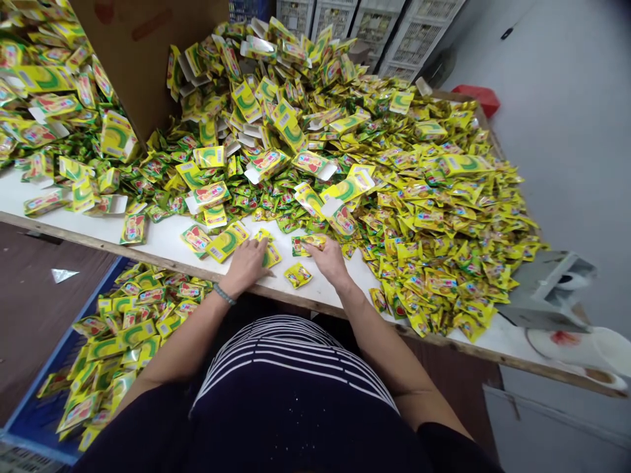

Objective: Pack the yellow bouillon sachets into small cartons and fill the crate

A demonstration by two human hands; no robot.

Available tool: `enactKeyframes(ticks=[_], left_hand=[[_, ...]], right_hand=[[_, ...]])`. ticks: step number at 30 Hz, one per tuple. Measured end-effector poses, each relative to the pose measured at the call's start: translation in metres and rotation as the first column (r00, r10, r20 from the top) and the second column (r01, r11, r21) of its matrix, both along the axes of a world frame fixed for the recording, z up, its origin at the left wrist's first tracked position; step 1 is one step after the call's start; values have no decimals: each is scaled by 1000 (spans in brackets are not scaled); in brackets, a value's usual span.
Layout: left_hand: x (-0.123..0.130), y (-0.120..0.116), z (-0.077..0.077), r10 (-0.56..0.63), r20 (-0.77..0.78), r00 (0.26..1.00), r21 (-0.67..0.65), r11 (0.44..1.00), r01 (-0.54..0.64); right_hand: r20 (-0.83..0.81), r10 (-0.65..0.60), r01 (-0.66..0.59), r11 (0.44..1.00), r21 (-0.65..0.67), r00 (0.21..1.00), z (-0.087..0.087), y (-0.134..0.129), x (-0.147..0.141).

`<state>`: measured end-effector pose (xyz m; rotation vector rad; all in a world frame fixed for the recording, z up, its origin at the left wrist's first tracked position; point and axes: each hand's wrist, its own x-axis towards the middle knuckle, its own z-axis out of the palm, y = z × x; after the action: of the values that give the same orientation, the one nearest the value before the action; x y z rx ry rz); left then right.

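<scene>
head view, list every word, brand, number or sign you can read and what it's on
No text can be read for certain.
Yellow-and-green boxes: logo lettering, too small and blurred.
Small packets: printing, too small.
Cardboard sheet: reddish marks, no readable word.
Pale surface, bottom left corner: dark print, blurred, cut off.

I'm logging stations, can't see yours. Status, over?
Left hand on a yellow carton. Right hand gripping small green-yellow packaging. Loose yellow packet lying between them.
</scene>
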<state>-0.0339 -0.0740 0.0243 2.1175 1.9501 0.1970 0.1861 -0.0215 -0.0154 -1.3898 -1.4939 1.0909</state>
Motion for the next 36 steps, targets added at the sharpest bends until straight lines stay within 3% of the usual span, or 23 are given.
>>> enactKeyframes(ticks=[2,7,11,14,17,23,26,29,32,36], left_hand=[[0,-3,-5,-26,-46,999,-15,1000,26],[5,1,-8,-16,11,1000,59,998,16],[10,-2,-4,-63,-149,987,139,987,84],[8,-7,-4,-134,-174,976,36,989,142],[2,-6,-4,-138,-69,988,-11,990,137],[-1,7,-6,81,283,956,25,995,-92],[3,10,-16,143,529,836,5,985,-172],[9,8,-26,154,821,550,-88,986,-144],[15,3,-29,169,940,298,-160,986,-55],[19,-3,-31,222,953,207,-217,975,-46]], right_hand=[[-18,3,-3,1000,-12,1000,-6,-2,1],[-37,13,-13,1000,2,999,-5,-4,1],[36,19,-20,999,37,999,-3,-3,1],[29,-12,12,1000,15,1000,-6,-4,3],[17,-4,4,1000,-5,1000,-4,-5,5],[-107,76,-67,994,86,991,25,5,6],[-58,116,-108,986,129,992,36,15,3],[45,180,-184,975,124,983,40,23,-1],[188,320,-343,934,102,928,42,27,-4],[403,444,-514,854,80,800,51,33,-8]])
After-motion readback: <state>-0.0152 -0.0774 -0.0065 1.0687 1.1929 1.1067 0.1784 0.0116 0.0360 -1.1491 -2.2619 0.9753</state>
